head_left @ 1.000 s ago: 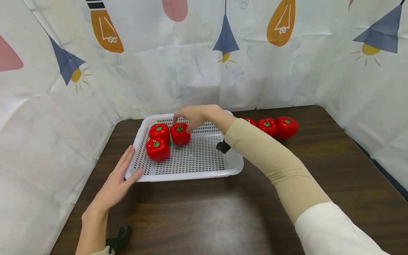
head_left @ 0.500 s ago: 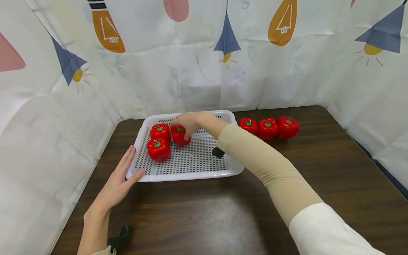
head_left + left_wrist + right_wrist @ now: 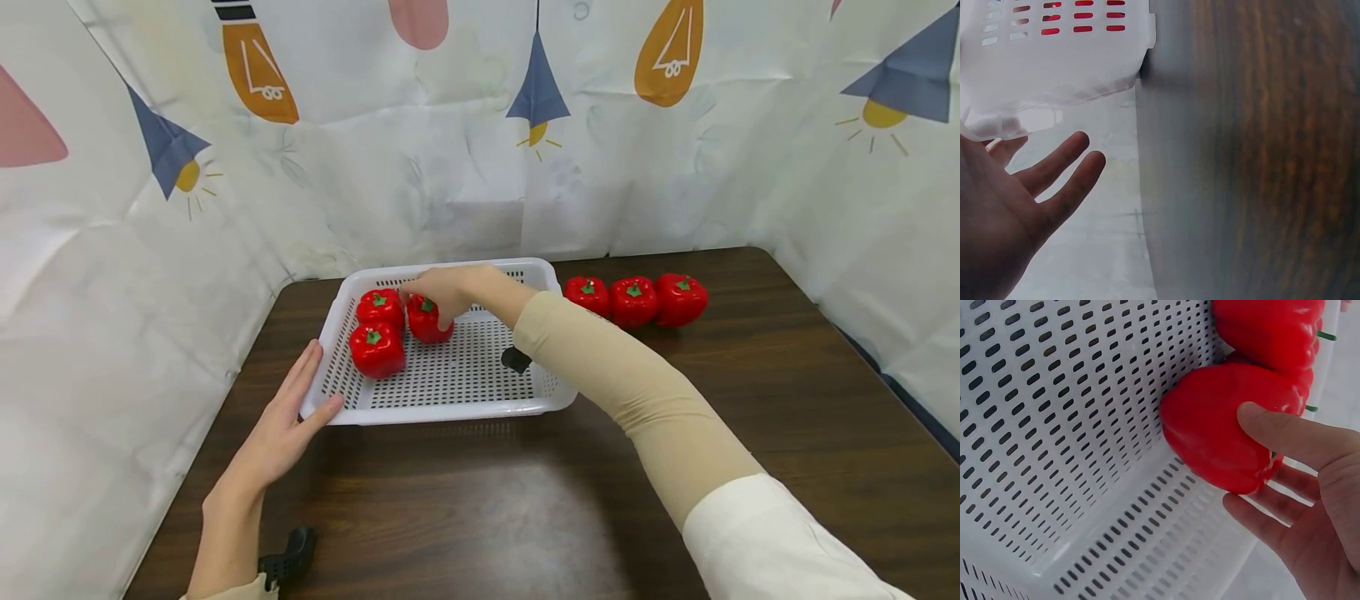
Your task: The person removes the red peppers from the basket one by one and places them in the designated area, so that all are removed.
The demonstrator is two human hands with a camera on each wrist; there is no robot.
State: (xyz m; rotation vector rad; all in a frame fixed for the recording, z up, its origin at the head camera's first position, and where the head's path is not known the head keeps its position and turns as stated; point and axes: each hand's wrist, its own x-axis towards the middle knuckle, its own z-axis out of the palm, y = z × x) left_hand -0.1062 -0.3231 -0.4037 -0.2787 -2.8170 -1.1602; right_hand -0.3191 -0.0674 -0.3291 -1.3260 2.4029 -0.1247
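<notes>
My right hand (image 3: 444,287) reaches into a white perforated plastic basket (image 3: 450,411) and holds a red bell pepper (image 3: 424,325). In the right wrist view, the thumb lies on one side of this pepper (image 3: 1210,431), with the other fingers at its far side. Two more red bell peppers, a rear one (image 3: 381,307) and a front one (image 3: 377,352), sit against each other at the basket's left end. My left hand (image 3: 277,433) rests at the near left corner, thumb at the front rim and straight fingers along the outer left side.
Three red bell peppers stand in a row on the brown table (image 3: 480,517), right of the basket: a left one (image 3: 585,293), a middle one (image 3: 633,302) and a right one (image 3: 681,300). A printed white curtain (image 3: 465,183) surrounds the table's back and sides.
My right hand has come lower and closer around the pepper, and its forearm has shifted left, uncovering the leftmost table pepper. The left hand stays at the basket corner.
</notes>
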